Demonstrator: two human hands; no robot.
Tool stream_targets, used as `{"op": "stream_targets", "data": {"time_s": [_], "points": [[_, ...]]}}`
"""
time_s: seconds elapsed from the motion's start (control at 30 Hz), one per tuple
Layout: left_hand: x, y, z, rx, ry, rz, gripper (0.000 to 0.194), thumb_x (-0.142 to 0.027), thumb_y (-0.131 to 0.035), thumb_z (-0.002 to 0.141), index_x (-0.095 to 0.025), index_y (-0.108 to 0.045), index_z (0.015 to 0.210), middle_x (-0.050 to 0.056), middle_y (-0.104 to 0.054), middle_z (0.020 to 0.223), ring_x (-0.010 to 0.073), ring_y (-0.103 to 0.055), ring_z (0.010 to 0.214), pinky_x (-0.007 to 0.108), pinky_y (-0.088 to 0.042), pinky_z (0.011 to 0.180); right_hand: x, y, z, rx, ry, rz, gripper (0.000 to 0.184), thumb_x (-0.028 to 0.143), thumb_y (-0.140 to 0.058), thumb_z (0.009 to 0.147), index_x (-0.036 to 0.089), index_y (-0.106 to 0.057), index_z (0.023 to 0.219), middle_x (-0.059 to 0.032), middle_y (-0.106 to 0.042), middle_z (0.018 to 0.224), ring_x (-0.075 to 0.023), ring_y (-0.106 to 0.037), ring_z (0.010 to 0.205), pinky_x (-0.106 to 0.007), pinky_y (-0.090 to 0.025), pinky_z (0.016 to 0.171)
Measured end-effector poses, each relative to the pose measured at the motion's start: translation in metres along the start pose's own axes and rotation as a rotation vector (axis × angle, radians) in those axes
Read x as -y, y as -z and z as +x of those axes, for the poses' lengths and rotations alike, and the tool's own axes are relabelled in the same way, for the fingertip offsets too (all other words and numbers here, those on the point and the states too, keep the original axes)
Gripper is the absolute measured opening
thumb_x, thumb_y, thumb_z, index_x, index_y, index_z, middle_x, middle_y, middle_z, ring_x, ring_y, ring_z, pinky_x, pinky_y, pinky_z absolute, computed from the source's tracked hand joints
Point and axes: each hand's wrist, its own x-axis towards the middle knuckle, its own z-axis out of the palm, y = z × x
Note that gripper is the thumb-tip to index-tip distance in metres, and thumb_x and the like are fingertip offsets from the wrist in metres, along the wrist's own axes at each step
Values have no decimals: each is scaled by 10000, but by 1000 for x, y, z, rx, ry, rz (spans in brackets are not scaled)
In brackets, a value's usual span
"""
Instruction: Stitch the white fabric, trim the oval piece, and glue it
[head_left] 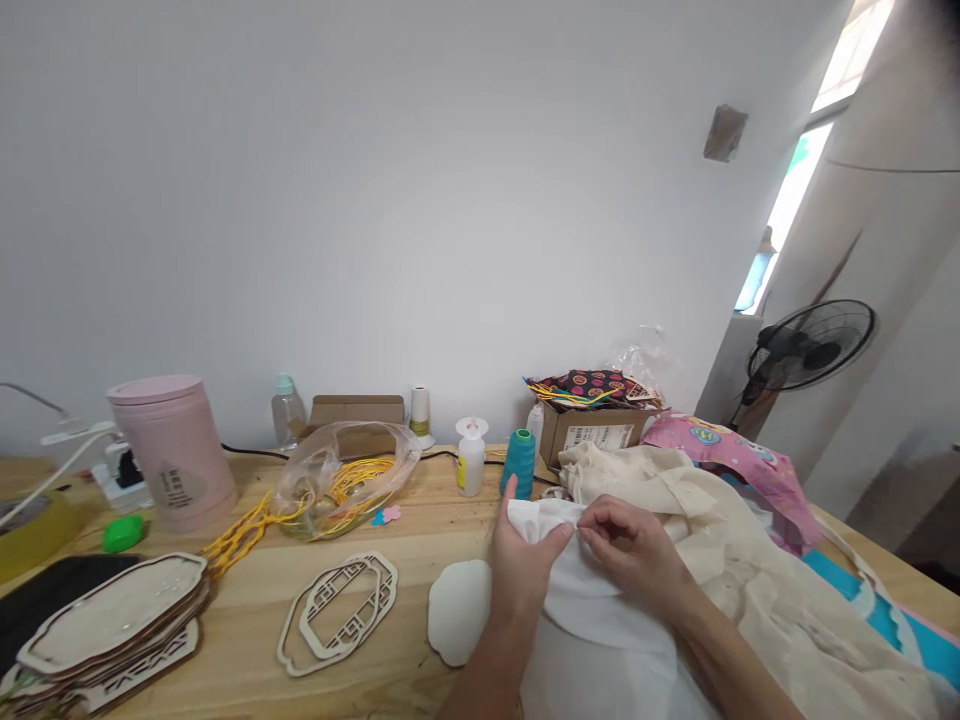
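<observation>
My left hand (pixel 523 565) pinches the upper edge of a white fabric piece (pixel 592 600) that lies on the wooden table (pixel 247 620). My right hand (pixel 630 548) has its fingers closed on the same edge, right beside the left thumb. A second white, shaped fabric piece (pixel 459 610) lies flat just left of my left wrist. Cream cloth (pixel 697 500) is heaped behind and to the right of my hands.
A teal thread spool (pixel 519 463) and a white glue bottle (pixel 471 457) stand behind my hands. Wooden cut-out frames (pixel 339 610), a stack of them (pixel 112 625), a bag of yellow cord (pixel 345 480), a pink canister (pixel 171 452), a cardboard box (pixel 600 425) and a fan (pixel 814 350) surround them.
</observation>
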Motion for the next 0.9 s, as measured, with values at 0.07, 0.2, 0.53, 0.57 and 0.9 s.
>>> {"op": "stream_targets", "data": {"time_s": [0.07, 0.2, 0.53, 0.57, 0.9], "points": [[-1, 0, 0, -14, 1, -3, 854, -146, -780, 467, -151, -425, 1244, 116, -615, 1094, 217, -562, 1004, 297, -412, 884, -1, -1, -1, -9, 9, -8, 141, 200, -479, 753, 176, -576, 654, -5, -549, 591, -108, -475, 522, -211, -368, 458], [-1, -1, 0, 6, -11, 25, 860, -157, -764, 489, -129, -392, 1264, 132, -602, 1107, 227, -538, 1042, 303, -402, 894, -2, -1, -1, -15, 38, -13, 122, 191, -490, 744, 177, -580, 663, -10, -564, 600, -110, -492, 525, -211, -375, 457], [-4, -1, -1, -26, -36, 68, 866, -137, -768, 477, -146, -402, 1262, 129, -589, 1138, 246, -520, 1069, 312, -394, 901, -7, -4, -1, -23, 87, -55, 118, 151, -488, 726, 182, -566, 644, -11, -560, 598, -113, -508, 521, -207, -387, 457], [-4, -1, -1, -30, -40, 64, 860, -134, -768, 475, -149, -411, 1257, 127, -590, 1138, 246, -517, 1074, 310, -393, 903, -7, -4, -1, -21, 86, -59, 118, 152, -488, 728, 183, -568, 647, -11, -560, 598, -114, -510, 522, -208, -389, 457], [-1, -2, 0, -3, -35, 132, 871, -143, -728, 528, -116, -327, 1301, 149, -552, 1186, 242, -491, 1104, 321, -368, 928, -5, -3, -1, -9, 67, -56, 127, 178, -490, 742, 179, -585, 657, -20, -568, 616, -113, -513, 525, -205, -396, 453]]}}
